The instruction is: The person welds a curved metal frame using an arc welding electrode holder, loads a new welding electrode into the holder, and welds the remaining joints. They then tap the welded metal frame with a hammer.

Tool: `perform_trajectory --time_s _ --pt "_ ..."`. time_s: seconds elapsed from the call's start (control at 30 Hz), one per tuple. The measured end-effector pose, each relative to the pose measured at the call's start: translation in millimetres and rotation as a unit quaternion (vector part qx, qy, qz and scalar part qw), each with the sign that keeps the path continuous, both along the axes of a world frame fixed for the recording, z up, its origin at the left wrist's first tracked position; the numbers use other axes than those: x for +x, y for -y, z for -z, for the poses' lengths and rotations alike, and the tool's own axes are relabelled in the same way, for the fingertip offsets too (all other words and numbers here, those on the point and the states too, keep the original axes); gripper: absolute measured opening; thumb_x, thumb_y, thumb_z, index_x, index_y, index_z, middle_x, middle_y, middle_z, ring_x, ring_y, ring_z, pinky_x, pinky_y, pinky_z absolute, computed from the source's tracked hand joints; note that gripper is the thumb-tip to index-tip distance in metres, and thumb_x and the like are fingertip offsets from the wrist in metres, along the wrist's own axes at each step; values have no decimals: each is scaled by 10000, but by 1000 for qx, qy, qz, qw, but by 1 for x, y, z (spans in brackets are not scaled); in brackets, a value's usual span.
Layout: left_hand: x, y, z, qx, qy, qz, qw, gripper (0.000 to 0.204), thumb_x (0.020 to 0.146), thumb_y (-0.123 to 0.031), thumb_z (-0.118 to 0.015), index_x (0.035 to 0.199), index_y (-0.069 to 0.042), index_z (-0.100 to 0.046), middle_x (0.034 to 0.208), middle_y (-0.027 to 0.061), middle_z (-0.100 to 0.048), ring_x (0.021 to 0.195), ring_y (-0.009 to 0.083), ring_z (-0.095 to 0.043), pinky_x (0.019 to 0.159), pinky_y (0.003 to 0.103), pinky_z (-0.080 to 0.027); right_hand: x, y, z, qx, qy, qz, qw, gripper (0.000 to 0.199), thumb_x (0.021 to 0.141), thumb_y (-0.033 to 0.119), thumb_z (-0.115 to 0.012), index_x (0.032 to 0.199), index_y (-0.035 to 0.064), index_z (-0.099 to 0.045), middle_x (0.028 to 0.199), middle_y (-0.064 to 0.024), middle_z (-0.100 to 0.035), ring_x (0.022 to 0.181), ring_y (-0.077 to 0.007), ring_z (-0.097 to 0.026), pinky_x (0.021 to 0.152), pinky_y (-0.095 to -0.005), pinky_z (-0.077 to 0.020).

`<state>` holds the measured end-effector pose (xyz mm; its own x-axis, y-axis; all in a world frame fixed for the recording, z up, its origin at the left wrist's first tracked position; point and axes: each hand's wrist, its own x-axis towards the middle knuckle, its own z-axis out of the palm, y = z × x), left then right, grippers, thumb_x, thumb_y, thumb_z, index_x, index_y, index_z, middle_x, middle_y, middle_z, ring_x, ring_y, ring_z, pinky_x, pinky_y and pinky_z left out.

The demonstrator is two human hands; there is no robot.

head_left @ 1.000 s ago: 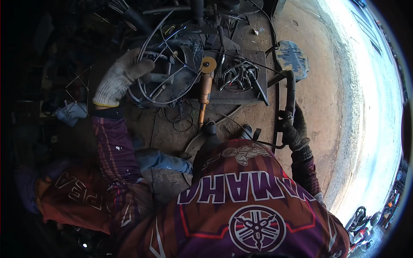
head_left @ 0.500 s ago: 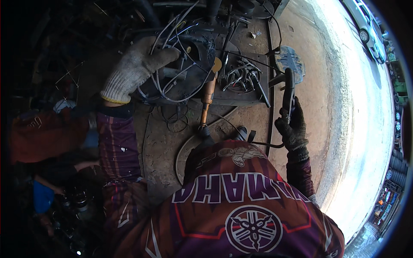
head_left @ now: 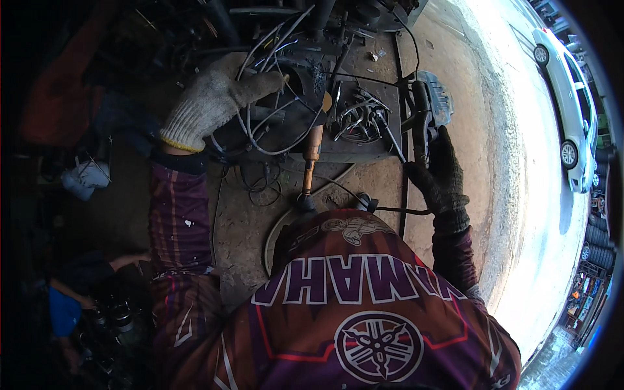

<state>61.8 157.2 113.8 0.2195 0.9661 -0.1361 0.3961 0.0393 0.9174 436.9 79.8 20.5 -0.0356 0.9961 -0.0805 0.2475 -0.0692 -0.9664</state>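
Note:
My left hand [head_left: 205, 104], in a pale knit glove, is at the dark work surface on the left. Its thumb stretches right; the other fingers curl into shadow around something I cannot make out. Looped grey cables [head_left: 263, 146] pass close to the thumb. My right hand [head_left: 443, 182], in a dark glove, closes on the lower end of a dark handled tool [head_left: 422, 104], whose exact kind is unclear. A black cable [head_left: 406, 210] runs to that hand. Between my hands stands a copper-coloured tapered handle [head_left: 313, 143] beside a yellow disc [head_left: 327, 101].
A heap of pliers-like metal tools [head_left: 361, 120] lies on the bench [head_left: 344, 153]. Behind the dark tool sits a slotted grey piece [head_left: 442, 97]. Another person in blue [head_left: 64, 312] is at lower left. A light-coloured car [head_left: 569, 97] stands outside at right.
The dark tool has turned and moved slightly left and up, with my right hand following it. My left hand has shifted slightly right. The person in red at left has moved up and away.

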Motion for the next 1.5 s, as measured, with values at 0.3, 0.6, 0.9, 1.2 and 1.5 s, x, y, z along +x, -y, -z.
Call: perform_trajectory --time_s 0.3,0.6,0.9,1.2,1.5 --pt "-6 4 13 -7 69 0 998 610 836 -452 -784 1157 41 -619 989 104 -644 942 217 -682 751 344 -637 20 -5 17 -173 -168 76 968 857 824 93 -779 1532 20 -303 1326 -128 -568 1135 -194 -589 892 -317 -525" --pt "-7 3 4 13 -104 -35 994 524 861 -521 -743 1096 -57 -681 869 35 -683 807 115 -637 711 306 -507 29 -14 16 28 12 28 999 954 779 65 -800 1548 -3 -239 1469 -171 -478 1352 -249 -470 1108 -375 -385" --pt "4 -4 -7 -31 -140 -41 989 576 846 -568 -735 1097 -52 -675 827 29 -662 733 123 -618 690 304 -489 29 -30 14 33 -13 -48 998 986 804 87 -798 1562 -5 -175 1532 -180 -395 1424 -241 -379 1133 -375 -358" --pt "4 2 -3 16 -140 -54 988 525 883 -467 -734 1165 -32 -655 1023 89 -721 921 177 -689 811 330 -538 35 -32 16 1 -58 -32 998 917 827 75 -775 1553 -4 -220 1515 -172 -410 1378 -224 -415 1088 -360 -414" --pt "2 -4 -9 -8 -206 -60 977 591 867 -520 -702 1182 -24 -631 919 62 -659 815 137 -640 749 324 -505 44 -32 29 31 49 -25 998 918 830 126 -795 1548 -4 -237 1507 -165 -414 1348 -216 -445 1074 -357 -429"
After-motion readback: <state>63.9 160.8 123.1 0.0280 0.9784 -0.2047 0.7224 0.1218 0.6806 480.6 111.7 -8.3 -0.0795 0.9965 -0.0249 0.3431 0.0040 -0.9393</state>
